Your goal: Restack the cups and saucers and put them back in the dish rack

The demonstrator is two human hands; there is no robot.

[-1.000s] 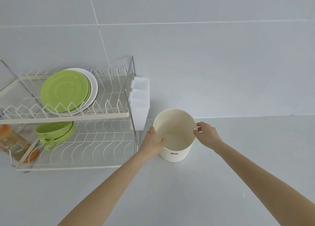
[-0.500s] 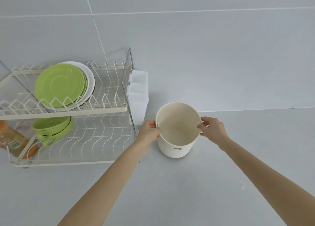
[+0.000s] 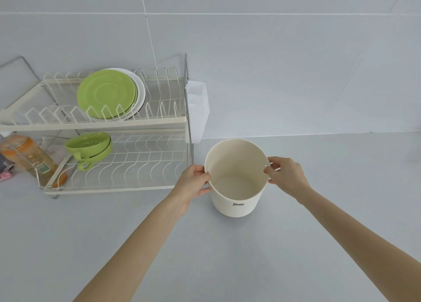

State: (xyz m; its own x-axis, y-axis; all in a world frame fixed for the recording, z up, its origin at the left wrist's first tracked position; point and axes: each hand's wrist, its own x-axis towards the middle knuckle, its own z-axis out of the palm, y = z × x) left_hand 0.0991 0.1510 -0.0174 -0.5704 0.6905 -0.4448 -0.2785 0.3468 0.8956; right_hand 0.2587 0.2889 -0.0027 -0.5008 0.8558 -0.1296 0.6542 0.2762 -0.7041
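Note:
A two-tier white wire dish rack (image 3: 118, 187) stands at the left on the counter. Green saucers (image 3: 107, 94) stand upright in its upper tier in front of a white plate (image 3: 140, 89). Two stacked green cups (image 3: 91, 146) sit on the lower tier at its left. An empty cream bucket (image 3: 237, 201) stands on the counter right of the rack. My left hand (image 3: 193, 183) grips its left rim and my right hand (image 3: 284, 176) grips its right rim.
A white plastic cutlery holder (image 3: 197, 110) hangs on the rack's right end, just behind the bucket. An orange-labelled bottle (image 3: 29, 158) lies at the rack's left side. The grey counter (image 3: 319, 222) meets a grey tiled wall behind.
My hands have stayed on the bucket's rim. The bucket has shifted slightly right, away from the rack, and the view has swung with my head.

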